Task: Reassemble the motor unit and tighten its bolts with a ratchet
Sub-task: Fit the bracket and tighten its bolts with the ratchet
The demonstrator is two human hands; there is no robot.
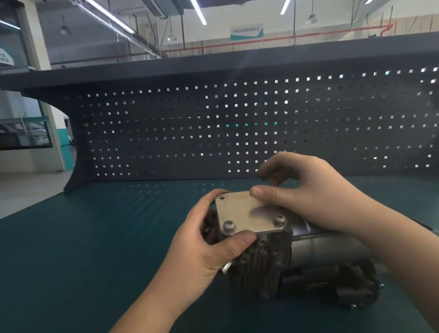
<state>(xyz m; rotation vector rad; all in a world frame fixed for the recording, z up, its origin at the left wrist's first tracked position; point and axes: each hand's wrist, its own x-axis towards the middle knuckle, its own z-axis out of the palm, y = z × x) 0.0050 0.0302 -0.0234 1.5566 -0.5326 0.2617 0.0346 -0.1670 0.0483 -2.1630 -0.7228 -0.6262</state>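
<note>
Motor unit (pixel 285 263) is seen lying on the dark green surface (pixel 89 253), low and right of centre in the head view, its dark ribbed housing toward the left hand and a smoother grey cylinder (pixel 330 247) running off under the right forearm. A flat metal plate (pixel 245 211) is seated on top of the housing. Two bolts are seen in the plate's near corners — one at near left (pixel 229 226), one at near right (pixel 279 219) — and an open hole at far left (pixel 222 197); the far right corner is covered by the right hand.

Left hand (pixel 205 242): curled round the housing's left side, thumb pressed at the plate's near edge, a small silver pin (pixel 226 266) poking out below the thumb.

Right hand (pixel 306 194): thumb laid on the plate's far edge, fingers bent above the far right corner — whether anything is pinched there cannot be told.

Behind, a dark pegboard (pixel 236 128) is seen standing upright at the surface's back edge.
</note>
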